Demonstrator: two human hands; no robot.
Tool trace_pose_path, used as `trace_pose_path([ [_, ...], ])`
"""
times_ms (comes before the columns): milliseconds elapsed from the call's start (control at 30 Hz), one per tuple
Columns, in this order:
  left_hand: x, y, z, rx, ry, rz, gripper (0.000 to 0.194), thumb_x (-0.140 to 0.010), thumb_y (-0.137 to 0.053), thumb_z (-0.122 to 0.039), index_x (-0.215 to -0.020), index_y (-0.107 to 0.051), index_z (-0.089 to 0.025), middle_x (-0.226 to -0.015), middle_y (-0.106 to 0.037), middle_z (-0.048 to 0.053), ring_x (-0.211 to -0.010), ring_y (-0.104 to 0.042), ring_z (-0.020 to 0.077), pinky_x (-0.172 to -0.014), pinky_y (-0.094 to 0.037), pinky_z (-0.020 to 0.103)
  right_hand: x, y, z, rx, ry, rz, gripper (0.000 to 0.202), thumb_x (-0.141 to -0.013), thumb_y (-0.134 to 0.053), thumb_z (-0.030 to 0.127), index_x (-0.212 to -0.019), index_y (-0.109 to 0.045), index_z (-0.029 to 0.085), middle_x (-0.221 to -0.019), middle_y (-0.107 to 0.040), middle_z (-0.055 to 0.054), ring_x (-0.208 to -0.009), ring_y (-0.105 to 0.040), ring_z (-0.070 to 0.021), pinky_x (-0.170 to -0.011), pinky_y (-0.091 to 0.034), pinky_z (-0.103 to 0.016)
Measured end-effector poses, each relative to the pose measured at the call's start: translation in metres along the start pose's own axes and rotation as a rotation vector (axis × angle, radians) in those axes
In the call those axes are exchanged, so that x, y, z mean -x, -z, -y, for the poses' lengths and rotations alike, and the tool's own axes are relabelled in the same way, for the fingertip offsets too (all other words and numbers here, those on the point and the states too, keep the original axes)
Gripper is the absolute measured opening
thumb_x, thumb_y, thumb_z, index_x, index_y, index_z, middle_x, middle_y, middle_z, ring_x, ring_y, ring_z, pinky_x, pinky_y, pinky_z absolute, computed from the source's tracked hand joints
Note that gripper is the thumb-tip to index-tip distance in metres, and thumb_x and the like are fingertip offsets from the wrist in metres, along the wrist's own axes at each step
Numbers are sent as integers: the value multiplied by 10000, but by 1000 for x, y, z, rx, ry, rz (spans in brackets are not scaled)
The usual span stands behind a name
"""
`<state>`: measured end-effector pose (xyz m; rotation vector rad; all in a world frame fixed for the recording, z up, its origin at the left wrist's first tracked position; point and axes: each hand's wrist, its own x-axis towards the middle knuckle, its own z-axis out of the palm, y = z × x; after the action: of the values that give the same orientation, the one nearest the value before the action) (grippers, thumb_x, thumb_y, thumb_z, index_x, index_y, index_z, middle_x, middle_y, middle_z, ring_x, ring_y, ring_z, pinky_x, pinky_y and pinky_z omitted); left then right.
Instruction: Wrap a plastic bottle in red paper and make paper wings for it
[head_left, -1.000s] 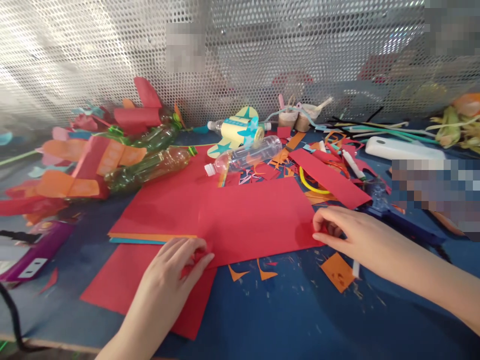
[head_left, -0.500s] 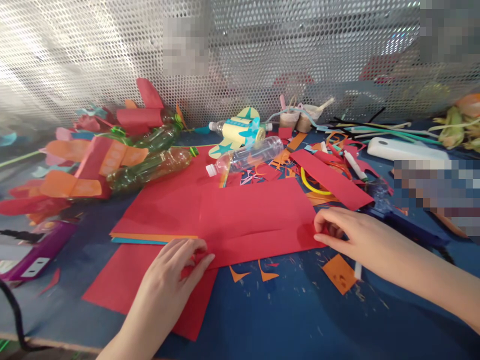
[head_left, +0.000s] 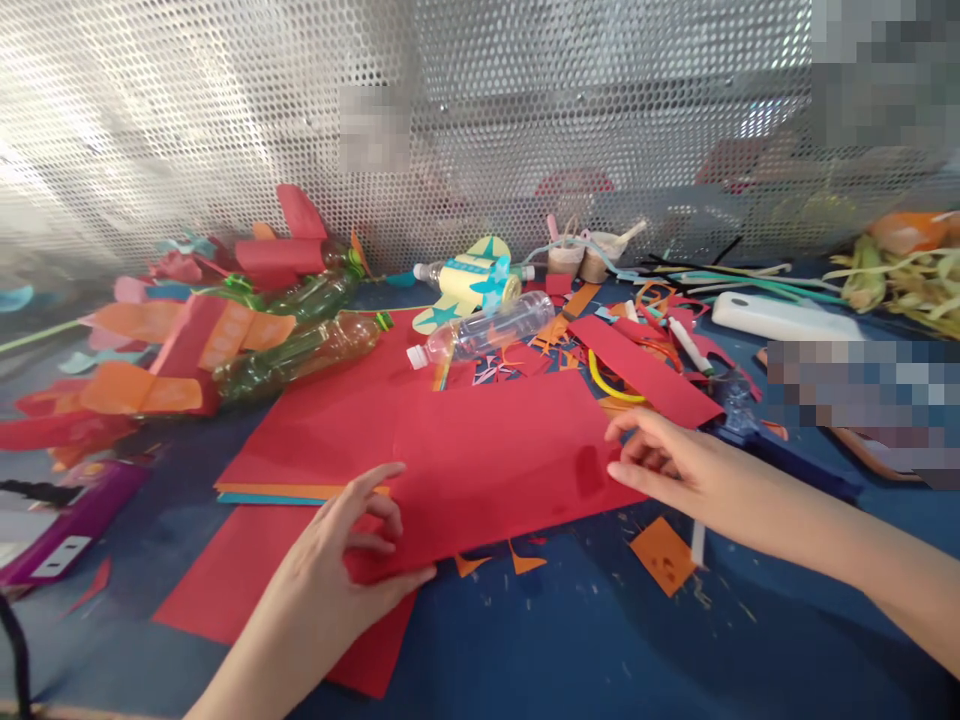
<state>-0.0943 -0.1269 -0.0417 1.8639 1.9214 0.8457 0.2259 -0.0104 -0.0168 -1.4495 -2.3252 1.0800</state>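
A red paper sheet [head_left: 495,460] lies across the middle of the blue table, over the right part of a stack of red, orange and blue paper [head_left: 307,430]. At the sheet's left end my left hand [head_left: 337,560] has its fingers apart and curved, its thumb by the near left corner. My right hand [head_left: 660,460] is at the right edge, thumb and fingers apart around that edge. Another red sheet [head_left: 225,570] lies under my left wrist. A clear bottle [head_left: 495,328] with a white cap rests just beyond the sheet.
Green bottles [head_left: 300,355] with red and orange paper shapes stand at the left, near a purple box [head_left: 82,525]. At the right are a red strip [head_left: 645,370], a blue glue gun [head_left: 787,460] and a white case [head_left: 780,315]. Orange scraps [head_left: 664,555] lie near the front.
My left hand's fingers have spread from a closer grip, and my right hand's fingers have opened a little. The crease seen along the sheet's near part no longer shows. The view has shifted slightly.
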Motion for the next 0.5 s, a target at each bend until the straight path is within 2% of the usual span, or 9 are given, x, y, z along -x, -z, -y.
trace_pose_path([
  [100, -1, 7, 3, -76, -183, 103, 461, -677, -632, -182, -1103, -616, -357, -902, -667, 14, -825, -660, 217, -711, -571, 305, -1, 4, 4, -121, 19, 27, 418, -914, -316, 570, -921, -551, 225, -791, -655, -40, -747, -648, -186, -681, -503, -301],
  [200, 1, 12, -2, -134, -319, 116, 372, -751, -541, -156, -981, -699, -402, -892, -691, 14, -863, -650, 214, -726, -557, 291, -2, 4, 7, -70, 47, -31, 395, -910, -359, 542, -863, -577, 216, -841, -671, -53, -757, -649, -189, -688, -508, -304],
  [300, 4, 20, -13, -130, -356, -10, 419, -798, -482, -147, -989, -696, -451, -882, -679, 2, -865, -640, 199, -747, -549, 290, -2, 0, 7, 45, 106, -135, 316, -863, -494, 515, -989, -573, 237, -1098, -644, -72, -916, -644, -212, -794, -514, -337],
  [400, 2, 33, -25, -129, -382, -155, 487, -795, -449, -119, -987, -686, -498, -972, -658, -12, -1019, -598, 226, -884, -514, 379, -3, -2, 6, 138, 198, -218, 476, -835, -527, 556, -1206, -515, 257, -1334, -518, -101, -1200, -512, -263, -978, -439, -431],
  [500, -11, 50, -37, -18, -357, -204, 450, -780, -491, -123, -888, -704, -505, -1128, -612, -52, -1123, -555, 251, -956, -472, 456, -6, -2, 7, 183, 252, -181, 655, -811, -545, 585, -1353, -415, 241, -1397, -466, -123, -1300, -415, -281, -1028, -397, -480],
])
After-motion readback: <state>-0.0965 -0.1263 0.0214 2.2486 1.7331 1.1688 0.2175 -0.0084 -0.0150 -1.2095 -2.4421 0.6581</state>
